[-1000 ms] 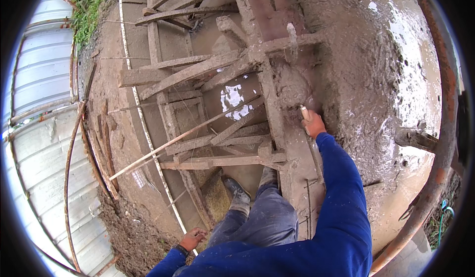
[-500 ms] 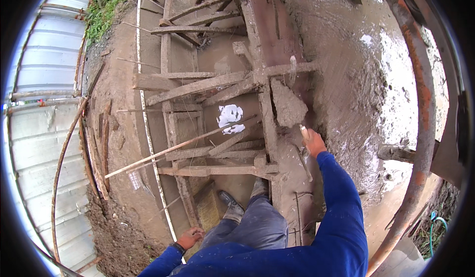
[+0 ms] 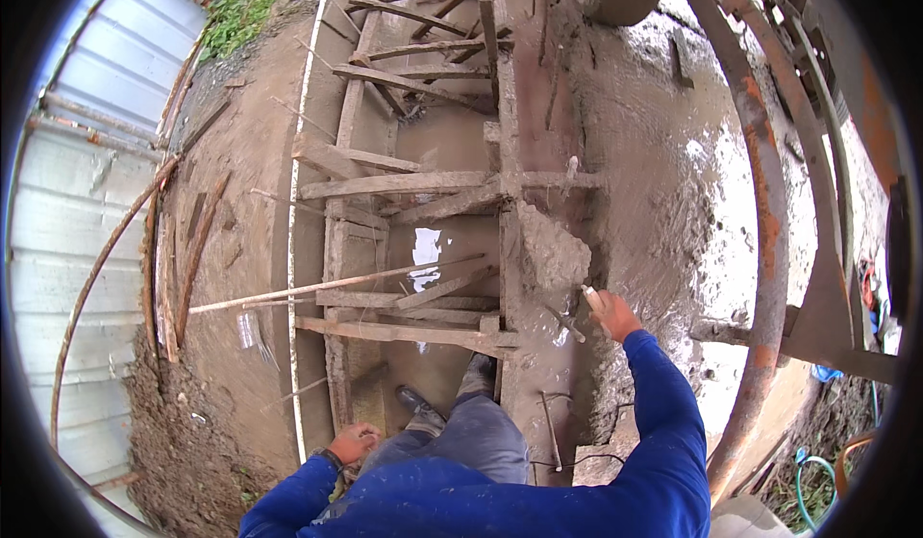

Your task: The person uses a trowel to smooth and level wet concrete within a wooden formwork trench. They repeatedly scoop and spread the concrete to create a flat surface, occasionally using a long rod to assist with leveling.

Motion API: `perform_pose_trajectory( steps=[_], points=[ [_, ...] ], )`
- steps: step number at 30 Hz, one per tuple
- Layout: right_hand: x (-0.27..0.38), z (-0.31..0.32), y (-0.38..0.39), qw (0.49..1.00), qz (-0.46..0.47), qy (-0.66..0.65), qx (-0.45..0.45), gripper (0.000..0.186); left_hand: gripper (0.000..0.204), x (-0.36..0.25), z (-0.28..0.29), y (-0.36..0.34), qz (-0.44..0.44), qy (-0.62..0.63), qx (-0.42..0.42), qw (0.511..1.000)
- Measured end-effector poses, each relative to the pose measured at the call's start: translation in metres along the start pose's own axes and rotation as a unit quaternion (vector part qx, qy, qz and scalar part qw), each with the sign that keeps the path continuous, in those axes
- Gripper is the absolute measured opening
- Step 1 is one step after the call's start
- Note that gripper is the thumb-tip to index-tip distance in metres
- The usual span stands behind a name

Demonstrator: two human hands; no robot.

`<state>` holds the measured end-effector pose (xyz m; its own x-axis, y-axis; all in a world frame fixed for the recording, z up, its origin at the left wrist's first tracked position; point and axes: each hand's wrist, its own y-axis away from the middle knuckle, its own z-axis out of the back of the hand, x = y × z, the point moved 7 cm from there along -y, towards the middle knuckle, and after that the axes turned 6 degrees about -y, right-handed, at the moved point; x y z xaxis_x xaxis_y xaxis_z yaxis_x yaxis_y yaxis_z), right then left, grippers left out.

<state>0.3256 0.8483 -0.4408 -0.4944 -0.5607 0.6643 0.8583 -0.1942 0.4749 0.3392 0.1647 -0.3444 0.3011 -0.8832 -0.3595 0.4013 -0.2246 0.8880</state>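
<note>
My right hand (image 3: pixel 612 314) is closed around the pale handle of a trowel (image 3: pixel 554 248). Wet grey mix coats its wedge-shaped blade, which points forward and left beside a muddy timber rail. Most of the handle is hidden in my fist. Low at the left, my left hand (image 3: pixel 356 441) hangs near my thigh, its fingers loosely apart and nothing visible in them. I stand in boots (image 3: pixel 420 405) within a mud-covered timber frame (image 3: pixel 409 331), where brown water lies between the crossbars.
Across the frame lies a long thin pole (image 3: pixel 327 288). A pale straight pipe (image 3: pixel 296 317) runs along its left side. At the right a rusty curved metal pipe (image 3: pixel 766 250) rises beside wet mud. Corrugated sheeting (image 3: pixel 82 230) stands far left. A thin rod (image 3: pixel 550 432) sticks up near my right leg.
The view has shifted, so the frame sits lower in the picture. My right hand, still on the trowel, also appears lower. My left hand shows slightly higher and farther left.
</note>
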Motion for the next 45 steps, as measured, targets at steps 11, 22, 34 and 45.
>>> perform_pose_trajectory(
  steps=[11, 22, 34, 45],
  points=[
    [0.121, 0.066, 0.012, 0.989, 0.073, 0.088, 0.09, 0.037, 0.026, 0.018, -0.016, 0.011, -0.024, 0.09, -0.019, 0.996],
    [0.265, 0.041, -0.003, 0.96, 0.164, 0.144, 0.177, 0.034, 0.017, 0.068, -0.042, 0.013, -0.037, 0.221, -0.041, 0.974],
    [0.401, -0.128, 0.009, 0.908, 0.18, 0.233, 0.299, 0.038, 0.016, 0.183, -0.082, 0.048, -0.014, 0.314, -0.086, 0.945],
    [0.493, -0.353, 0.069, 0.816, 0.227, 0.293, 0.444, 0.033, 0.018, 0.336, -0.151, 0.099, 0.052, 0.479, -0.172, 0.859]
  ],
)
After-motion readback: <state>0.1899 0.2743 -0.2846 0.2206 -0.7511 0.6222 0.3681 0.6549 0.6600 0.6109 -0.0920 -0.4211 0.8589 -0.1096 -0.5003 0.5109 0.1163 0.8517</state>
